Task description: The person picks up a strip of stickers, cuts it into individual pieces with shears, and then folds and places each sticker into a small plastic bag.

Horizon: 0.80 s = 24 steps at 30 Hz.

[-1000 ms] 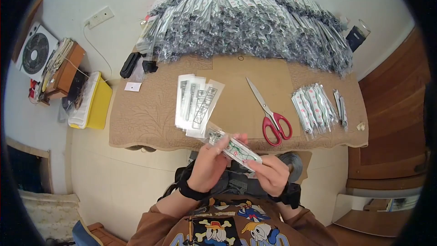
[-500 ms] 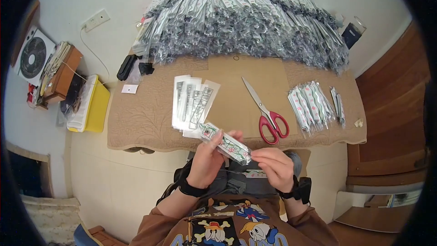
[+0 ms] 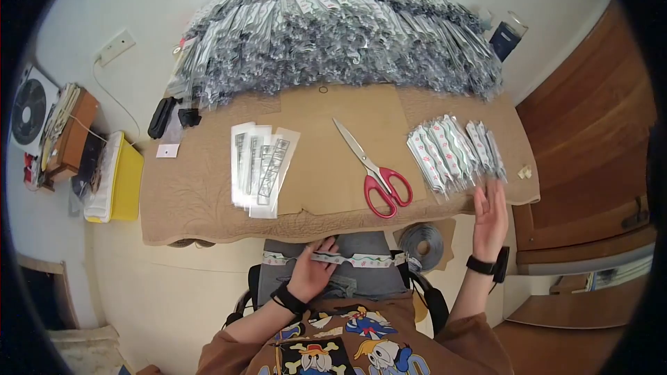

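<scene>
Across my lap lies a long white strip (image 3: 372, 261) with a wavy green edge and pink flowers. My left hand (image 3: 314, 271) is closed around it, the strip running between thumb and fingers. At the table's right edge my right hand (image 3: 490, 219) is open, its fingers stretched out toward the lower ends of a few clear-wrapped patterned packets (image 3: 484, 146). Beside these, a larger row of the same packets (image 3: 442, 153) lies side by side. Whether my right fingertips touch a packet is hard to tell.
Red-handled scissors (image 3: 379, 184) rest on a cardboard sheet (image 3: 319, 167). Printed clear bags (image 3: 260, 170) lie to its left. A huge heap of wrapped packets (image 3: 340, 42) fills the table's back. Right of my lap sits a grey roll (image 3: 422, 246); a yellow bin (image 3: 125, 180) stands left.
The wrapped packet has left my hands, and the small group at the right looks larger. My right hand has swung right to it; my left hand has dropped to the strip on my lap.
</scene>
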{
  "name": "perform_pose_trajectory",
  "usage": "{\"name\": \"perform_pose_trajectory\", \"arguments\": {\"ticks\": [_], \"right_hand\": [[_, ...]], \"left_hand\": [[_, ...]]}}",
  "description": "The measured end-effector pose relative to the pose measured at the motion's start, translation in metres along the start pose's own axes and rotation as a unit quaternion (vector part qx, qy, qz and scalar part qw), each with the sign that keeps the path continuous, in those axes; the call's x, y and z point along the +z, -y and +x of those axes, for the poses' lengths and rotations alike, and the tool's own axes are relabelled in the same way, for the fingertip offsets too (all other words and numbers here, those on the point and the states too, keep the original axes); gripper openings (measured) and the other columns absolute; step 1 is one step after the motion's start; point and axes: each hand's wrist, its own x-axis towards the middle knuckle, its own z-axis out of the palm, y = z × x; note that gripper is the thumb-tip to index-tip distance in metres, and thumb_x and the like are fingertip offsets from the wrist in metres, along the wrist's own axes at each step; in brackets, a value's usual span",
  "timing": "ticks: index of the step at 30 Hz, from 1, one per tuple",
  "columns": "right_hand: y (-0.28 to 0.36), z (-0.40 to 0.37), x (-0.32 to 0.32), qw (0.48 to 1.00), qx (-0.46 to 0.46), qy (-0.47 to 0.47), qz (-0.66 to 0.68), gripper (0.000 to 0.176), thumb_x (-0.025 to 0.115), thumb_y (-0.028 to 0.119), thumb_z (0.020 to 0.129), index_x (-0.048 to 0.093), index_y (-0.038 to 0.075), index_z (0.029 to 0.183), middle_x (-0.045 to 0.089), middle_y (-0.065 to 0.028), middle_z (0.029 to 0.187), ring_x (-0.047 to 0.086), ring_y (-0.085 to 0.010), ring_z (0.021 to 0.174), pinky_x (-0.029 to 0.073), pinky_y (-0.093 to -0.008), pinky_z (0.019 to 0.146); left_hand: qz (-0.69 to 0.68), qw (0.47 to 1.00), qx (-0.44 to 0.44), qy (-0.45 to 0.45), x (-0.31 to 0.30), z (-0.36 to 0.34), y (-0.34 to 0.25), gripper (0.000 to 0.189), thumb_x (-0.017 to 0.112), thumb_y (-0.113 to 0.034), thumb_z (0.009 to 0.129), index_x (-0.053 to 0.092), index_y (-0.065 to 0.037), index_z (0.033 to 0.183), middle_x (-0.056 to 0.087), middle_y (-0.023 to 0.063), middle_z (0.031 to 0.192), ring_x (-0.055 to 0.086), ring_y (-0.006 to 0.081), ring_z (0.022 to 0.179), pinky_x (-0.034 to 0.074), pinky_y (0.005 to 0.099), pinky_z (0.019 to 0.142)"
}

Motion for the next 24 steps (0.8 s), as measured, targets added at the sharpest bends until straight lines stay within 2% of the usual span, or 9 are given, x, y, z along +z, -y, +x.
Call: {"name": "perform_pose_trajectory", "arguments": {"ticks": [3, 7, 9, 10, 13, 18, 20, 22, 24], "right_hand": [[-0.003, -0.038, 0.012, 0.981, -0.08, 0.021, -0.176, 0.035, 0.045, 0.02, 0.091, 0.046, -0.002, 0.118, 0.046, -0.0126, 0.123, 0.051, -0.0204, 0.104, 0.04, -0.0312, 0.09], [-0.038, -0.086, 0.048, 0.702, -0.077, 0.567, -0.425, 0.036, 0.056, 0.024, 0.085, 0.051, 0.001, 0.111, 0.053, -0.0092, 0.113, 0.054, -0.0177, 0.093, 0.042, -0.0315, 0.083], [-0.066, -0.118, 0.053, 0.7, -0.008, 0.615, -0.362, 0.026, 0.058, 0.02, 0.084, 0.056, 0.001, 0.101, 0.059, -0.009, 0.089, 0.057, -0.0141, 0.075, 0.046, -0.0272, 0.065], [-0.068, -0.12, 0.053, 0.698, -0.007, 0.622, -0.355, 0.026, 0.058, 0.02, 0.084, 0.056, 0.001, 0.101, 0.059, -0.009, 0.089, 0.057, -0.0141, 0.075, 0.046, -0.0272, 0.065], [-0.06, -0.108, 0.044, 0.688, 0.428, 0.529, -0.251, 0.021, 0.057, 0.021, 0.085, 0.059, 0.003, 0.096, 0.056, -0.0023, 0.07, 0.053, -0.0063, 0.058, 0.042, -0.0207, 0.05], [-0.023, -0.038, -0.025, 0.668, 0.39, 0.39, -0.5, 0.019, 0.055, 0.023, 0.085, 0.063, 0.007, 0.09, 0.053, 0.0018, 0.06, 0.047, -0.0046, 0.047, 0.039, -0.0201, 0.043], [-0.022, -0.004, -0.108, 0.538, 0.293, 0.315, -0.725, 0.021, 0.057, 0.023, 0.082, 0.063, 0.006, 0.092, 0.058, -0.0015, 0.063, 0.051, -0.0116, 0.048, 0.044, -0.0266, 0.048], [-0.021, 0.019, -0.19, 0.27, 0.109, 0.295, -0.91, 0.025, 0.061, 0.02, 0.077, 0.061, 0.002, 0.094, 0.062, -0.008, 0.071, 0.061, -0.0163, 0.067, 0.047, -0.0303, 0.057], [-0.021, 0.017, -0.181, 0.356, 0.058, 0.298, -0.884, 0.025, 0.059, 0.019, 0.078, 0.061, 0.002, 0.096, 0.062, -0.0102, 0.075, 0.061, -0.018, 0.07, 0.047, -0.0312, 0.059]], "left_hand": [[-0.023, 0.998, 0.017, 0.058, 0.022, -0.008, 0.003, 0.035, 0.048, -0.029, 0.087, 0.052, -0.001, 0.108, 0.051, 0.0175, 0.117, 0.046, 0.0276, 0.113, 0.033, 0.0402, 0.098], [0.079, 0.982, -0.035, 0.168, 0.059, -0.061, -0.015, 0.042, 0.048, -0.033, 0.086, 0.048, -0.002, 0.115, 0.052, 0.0183, 0.115, 0.047, 0.0292, 0.111, 0.035, 0.0399, 0.096], [0.256, 0.923, 0.007, 0.287, 0.072, -0.086, -0.039, 0.051, 0.047, -0.039, 0.085, 0.044, -0.003, 0.122, 0.051, 0.018, 0.116, 0.047, 0.03, 0.111, 0.035, 0.0401, 0.095], [0.216, 0.93, 0.064, 0.291, 0.077, -0.098, -0.054, 0.054, 0.048, -0.037, 0.085, 0.038, -0.003, 0.125, 0.05, 0.018, 0.118, 0.046, 0.0285, 0.112, 0.033, 0.0399, 0.097], [-0.036, 0.926, 0.19, 0.324, 0.075, -0.116, -0.095, 0.063, 0.052, -0.039, 0.083, 0.03, -0.004, 0.131, 0.05, 0.0151, 0.119, 0.046, 0.027, 0.111, 0.028, 0.0417, 0.1], [-0.054, 0.909, 0.341, 0.235, 0.061, -0.153, -0.136, 0.051, 0.048, -0.031, 0.087, 0.034, -0.006, 0.129, 0.054, 0.0095, 0.112, 0.049, 0.0253, 0.104, 0.028, 0.0413, 0.1], [-0.05, 0.901, 0.382, 0.199, 0.058, -0.154, -0.139, 0.048, 0.047, -0.029, 0.087, 0.036, -0.006, 0.128, 0.055, 0.0087, 0.11, 0.049, 0.025, 0.103, 0.027, 0.041, 0.101], [-0.053, 0.892, 0.434, 0.111, 0.061, -0.145, -0.133, 0.043, 0.044, -0.027, 0.089, 0.038, -0.007, 0.126, 0.056, 0.007, 0.102, 0.051, 0.0228, 0.095, 0.031, 0.0394, 0.096], [-0.059, 0.882, 0.462, 0.067, 0.056, -0.136, -0.129, 0.04, 0.043, -0.026, 0.09, 0.04, -0.007, 0.125, 0.057, 0.0061, 0.098, 0.051, 0.0217, 0.091, 0.033, 0.0386, 0.094]]}}
